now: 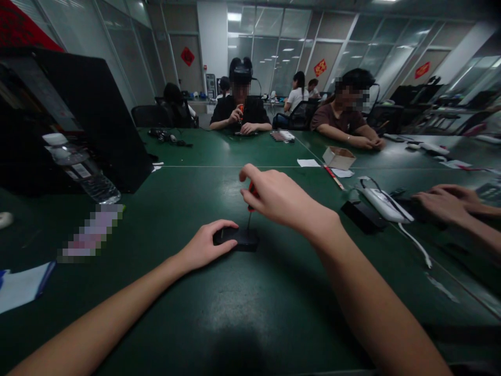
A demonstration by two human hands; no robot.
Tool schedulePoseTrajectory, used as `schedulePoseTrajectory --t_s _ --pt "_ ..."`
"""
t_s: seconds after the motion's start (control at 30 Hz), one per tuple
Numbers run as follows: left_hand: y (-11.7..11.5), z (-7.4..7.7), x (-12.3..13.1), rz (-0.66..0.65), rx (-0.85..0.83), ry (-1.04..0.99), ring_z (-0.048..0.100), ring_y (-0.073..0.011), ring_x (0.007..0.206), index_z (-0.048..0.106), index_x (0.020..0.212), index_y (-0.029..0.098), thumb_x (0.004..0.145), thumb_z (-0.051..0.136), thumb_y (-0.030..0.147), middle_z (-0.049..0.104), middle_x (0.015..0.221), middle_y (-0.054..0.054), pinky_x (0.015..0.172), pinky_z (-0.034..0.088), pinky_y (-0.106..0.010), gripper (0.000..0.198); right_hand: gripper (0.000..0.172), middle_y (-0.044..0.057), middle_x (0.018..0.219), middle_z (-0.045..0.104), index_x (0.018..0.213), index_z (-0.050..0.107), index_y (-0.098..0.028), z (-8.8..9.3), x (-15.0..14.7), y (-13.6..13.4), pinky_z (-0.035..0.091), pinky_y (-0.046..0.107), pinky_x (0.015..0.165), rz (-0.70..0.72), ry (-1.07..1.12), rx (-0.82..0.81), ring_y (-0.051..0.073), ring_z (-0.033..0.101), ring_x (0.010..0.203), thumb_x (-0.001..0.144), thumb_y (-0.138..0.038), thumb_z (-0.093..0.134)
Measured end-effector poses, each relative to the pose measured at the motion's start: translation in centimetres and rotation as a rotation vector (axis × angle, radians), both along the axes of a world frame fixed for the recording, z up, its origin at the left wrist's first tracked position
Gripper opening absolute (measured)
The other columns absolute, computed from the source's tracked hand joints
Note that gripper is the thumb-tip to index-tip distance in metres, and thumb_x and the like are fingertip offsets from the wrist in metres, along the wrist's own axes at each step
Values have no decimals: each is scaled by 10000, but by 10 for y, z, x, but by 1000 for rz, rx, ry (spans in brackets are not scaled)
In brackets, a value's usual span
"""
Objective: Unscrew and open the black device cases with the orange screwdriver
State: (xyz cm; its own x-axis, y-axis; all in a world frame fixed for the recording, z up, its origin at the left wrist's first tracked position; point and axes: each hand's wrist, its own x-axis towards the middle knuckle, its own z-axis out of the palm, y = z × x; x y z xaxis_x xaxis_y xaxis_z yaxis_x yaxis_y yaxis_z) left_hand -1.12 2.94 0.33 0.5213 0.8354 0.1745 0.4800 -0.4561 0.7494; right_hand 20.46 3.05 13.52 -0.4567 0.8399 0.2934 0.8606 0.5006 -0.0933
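A small flat black device (245, 241) lies on the green tabletop (235, 303) in front of me. My left hand (209, 243) grips its left end between thumb and fingers, holding it against the table. Above its right end my right hand (274, 196) is closed round the red and black handle of a screwdriver (249, 218). The screwdriver stands nearly upright, its thin metal shaft running down to the top of the device. What the tip touches is too small to make out.
A water bottle (84, 167) leans by a large black case (113, 120) at left. On the right lie a white power strip (385, 203), a black box (363, 216), a small open carton (338, 157) and another person's hands (450, 201). Two people sit across the table.
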Motion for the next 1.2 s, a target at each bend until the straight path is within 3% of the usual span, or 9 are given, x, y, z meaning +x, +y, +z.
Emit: schedulePoseTrajectory --t_s 0.1,0.23,0.33,0.43,0.6,0.93,1.2 --pt "0 -1 0 1 -12 21 672 -261 1086 649 1246 216 841 737 334 711 1211 -56 983 505 -371 430 381 111 1037 711 1304 486 -138 2 5 -6 398 291 715 146 65 -96 222 652 884 934 -195 559" --pt "0 -3 0 -13 11 35 667 -266 1095 642 1257 213 832 753 337 704 1222 -60 997 498 -375 456 332 67 1024 692 1198 563 -169 5 6 -11 381 262 708 284 92 -157 186 619 874 873 -158 627" --pt "0 -4 0 -18 14 25 664 -265 1094 646 1243 206 832 756 331 706 1211 -60 1001 492 -375 443 159 47 911 680 1051 621 -163 7 1 -12 362 261 684 285 128 -137 165 593 798 927 -262 630" --pt "0 -3 0 -15 15 20 664 -260 1082 653 1226 209 838 756 318 712 1186 -55 991 493 -371 416 108 38 854 669 1002 636 -152 9 -3 -12 360 258 690 265 184 -124 148 579 759 963 -238 584" --pt "1 -2 1 -5 16 19 664 -262 1073 663 1209 216 834 763 307 715 1174 -52 979 498 -380 399 106 31 863 679 1022 639 -153 14 -3 -14 378 249 711 304 272 -138 139 583 764 943 -197 584" --pt "-1 -2 3 8 14 3 669 -269 1071 671 1205 197 828 775 301 719 1185 -66 1016 492 -404 405 126 21 840 666 1036 632 -147 4 -7 -8 383 243 701 345 265 -160 130 573 737 953 -229 585" --pt "0 -5 1 -12 45 5 670 -264 1069 675 1224 200 867 749 344 724 1190 -67 1009 495 -404 392 105 17 850 664 1012 637 -147 6 -9 -11 377 232 694 368 267 -164 119 567 736 949 -215 588"
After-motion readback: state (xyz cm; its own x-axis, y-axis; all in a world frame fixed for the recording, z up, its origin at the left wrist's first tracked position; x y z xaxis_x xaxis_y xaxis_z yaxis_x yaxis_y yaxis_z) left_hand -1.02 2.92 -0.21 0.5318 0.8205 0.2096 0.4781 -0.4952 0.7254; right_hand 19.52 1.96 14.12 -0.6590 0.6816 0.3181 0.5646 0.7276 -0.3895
